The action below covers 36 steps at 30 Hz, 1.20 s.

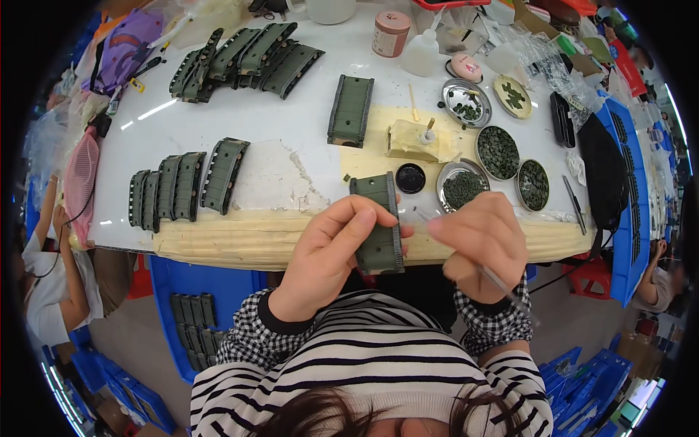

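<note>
My left hand (pixel 320 251) holds a dark green model tank hull (pixel 378 247) with a track along its long edge, thumb on top of it. Just right of the hull, my right hand (pixel 484 244) pinches a thin, slender tool (pixel 510 295), whose tip points at the track side. The tool is smeared by motion, so its exact kind does not show. Beyond my hands are a small round pot of black liquid (pixel 411 178) and a metal dish (pixel 441 191) of tiny green parts. Another green hull (pixel 351 111) lies farther back.
More hulls stand in a row (pixel 180 186) at left and a pile (pixel 244 62) behind. Round tins (pixel 518 166) of green parts, a taped block (pixel 419 142) and a black pen (pixel 574 204) lie right. Blue trays (pixel 630 197) flank the table; people sit either side.
</note>
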Tool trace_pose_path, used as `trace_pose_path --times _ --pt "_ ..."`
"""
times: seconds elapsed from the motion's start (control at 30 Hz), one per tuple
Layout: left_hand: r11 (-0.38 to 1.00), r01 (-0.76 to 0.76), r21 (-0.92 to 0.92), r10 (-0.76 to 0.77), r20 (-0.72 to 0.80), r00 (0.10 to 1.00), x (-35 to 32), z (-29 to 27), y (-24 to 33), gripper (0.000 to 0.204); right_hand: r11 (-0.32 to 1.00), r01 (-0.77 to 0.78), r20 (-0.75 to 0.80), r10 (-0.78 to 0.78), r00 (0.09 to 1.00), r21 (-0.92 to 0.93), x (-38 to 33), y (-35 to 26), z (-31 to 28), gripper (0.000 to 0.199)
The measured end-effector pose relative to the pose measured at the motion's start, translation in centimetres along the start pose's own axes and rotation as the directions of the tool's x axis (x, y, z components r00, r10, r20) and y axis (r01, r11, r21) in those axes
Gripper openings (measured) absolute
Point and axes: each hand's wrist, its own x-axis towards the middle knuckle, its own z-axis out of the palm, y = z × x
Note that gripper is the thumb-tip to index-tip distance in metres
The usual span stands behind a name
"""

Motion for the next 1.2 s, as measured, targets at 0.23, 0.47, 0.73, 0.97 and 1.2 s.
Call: trace_pose_path --times 0.23,0.47,0.73,0.97,1.2 --pt "0.985 0.104 -0.141 -0.103 0.014 0.995 -0.1 0.7 -0.1 0.027 0.973 0.200 0.055 -0.195 0.979 -0.112 0.8 -1.1 1.9 0.033" --pt "0.992 0.040 -0.121 -0.033 0.056 0.998 -0.2 0.4 -0.6 0.027 0.958 -0.115 0.067 0.101 0.993 0.261 0.2 -1.1 1.7 0.028" --pt "1.000 0.014 0.001 -0.014 0.146 0.989 -0.1 -0.2 -1.0 0.029 0.492 -0.551 0.269 0.531 0.804 0.674 -0.1 -1.4 1.3 0.030" --pt "1.000 -0.007 0.015 0.005 0.137 0.991 0.0 -0.1 -1.1 0.029 0.431 -0.566 0.298 0.544 0.784 0.702 -0.1 -1.4 1.4 0.031" --pt "1.000 -0.009 0.015 0.007 0.123 0.992 0.1 -0.1 -1.1 0.030 0.427 -0.561 0.292 0.546 0.785 0.709 -0.2 -1.3 1.6 0.031"
